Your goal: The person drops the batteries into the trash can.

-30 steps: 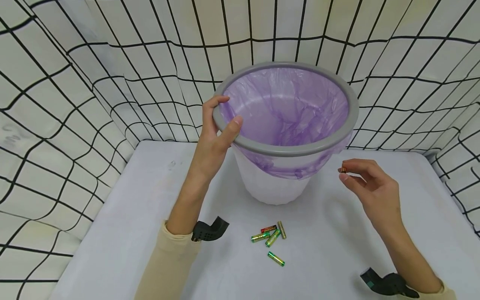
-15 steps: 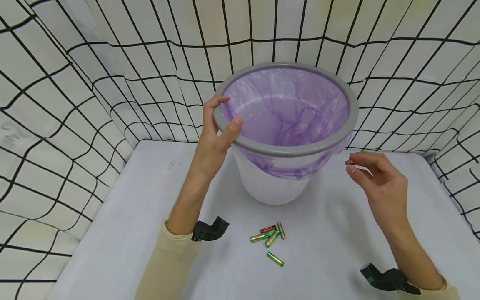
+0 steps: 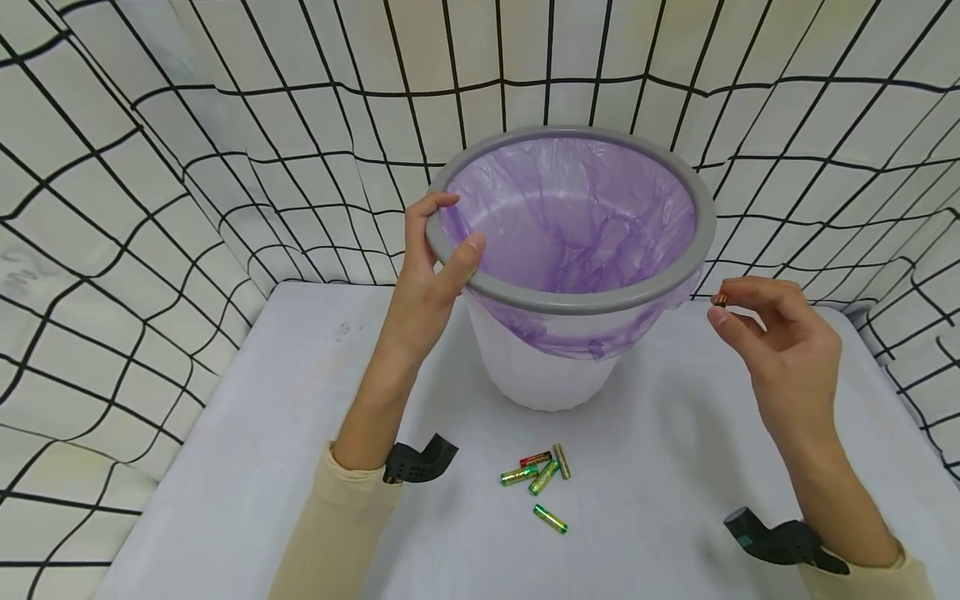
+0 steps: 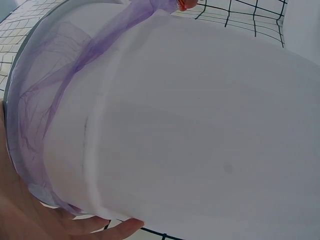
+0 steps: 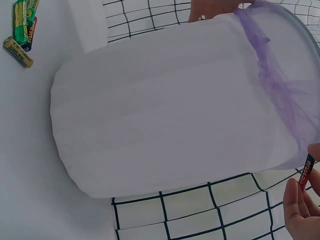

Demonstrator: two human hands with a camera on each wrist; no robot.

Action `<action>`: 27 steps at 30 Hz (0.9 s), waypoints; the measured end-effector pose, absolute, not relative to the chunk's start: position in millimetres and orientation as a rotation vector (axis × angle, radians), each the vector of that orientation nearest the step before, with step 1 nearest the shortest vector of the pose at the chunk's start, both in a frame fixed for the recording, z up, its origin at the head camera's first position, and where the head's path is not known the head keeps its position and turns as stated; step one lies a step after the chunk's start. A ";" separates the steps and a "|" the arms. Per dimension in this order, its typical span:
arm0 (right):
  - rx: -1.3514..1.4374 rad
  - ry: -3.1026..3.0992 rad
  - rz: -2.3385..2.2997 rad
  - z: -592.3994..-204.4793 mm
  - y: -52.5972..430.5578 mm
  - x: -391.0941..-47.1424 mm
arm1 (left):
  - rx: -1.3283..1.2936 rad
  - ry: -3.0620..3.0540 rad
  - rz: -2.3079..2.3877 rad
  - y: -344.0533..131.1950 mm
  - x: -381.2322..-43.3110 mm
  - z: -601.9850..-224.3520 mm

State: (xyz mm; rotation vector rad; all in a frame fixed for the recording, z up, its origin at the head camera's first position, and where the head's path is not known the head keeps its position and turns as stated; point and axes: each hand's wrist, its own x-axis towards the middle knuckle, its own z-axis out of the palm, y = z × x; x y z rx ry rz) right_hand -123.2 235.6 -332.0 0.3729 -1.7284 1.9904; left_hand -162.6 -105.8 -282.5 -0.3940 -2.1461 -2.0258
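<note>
A white trash bin [image 3: 551,375] with a grey rim stands on the table, lined with a purple plastic bag [image 3: 517,200]. My left hand [image 3: 427,296] grips the rim at its left side, thumb and index finger over the edge. To the right of the bin, my right hand [image 3: 791,358] pinches a small red and black battery [image 5: 306,171] between thumb and fingertips, a little below rim height. In front of the bin lie several batteries: a red one [image 3: 536,459], a gold one [image 3: 562,462] and green-gold ones, with one green-gold battery [image 3: 551,518] nearer me, apart from the cluster.
A white cloth covers the table [image 3: 300,400]. Black grid netting [image 3: 345,125] over white walls encloses the back and both sides, close behind the bin. Each wrist carries a black camera mount [image 3: 422,458].
My right hand has moved away from me and slightly right, still pinching the battery. My left hand and the bin stay in place.
</note>
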 end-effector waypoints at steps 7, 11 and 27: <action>0.379 -1.660 2.014 -323.6 236.1 -126.2 | -0.388 -2.156 -2.013 -105.9 -162.2 -282.7; 0.384 -1.655 2.019 -319.3 235.4 -127.7 | -0.394 -2.149 -2.017 -106.4 -162.2 -282.8; 0.424 -1.530 2.109 -300.0 233.0 -131.5 | -0.392 -2.158 -2.002 -107.7 -162.4 -283.3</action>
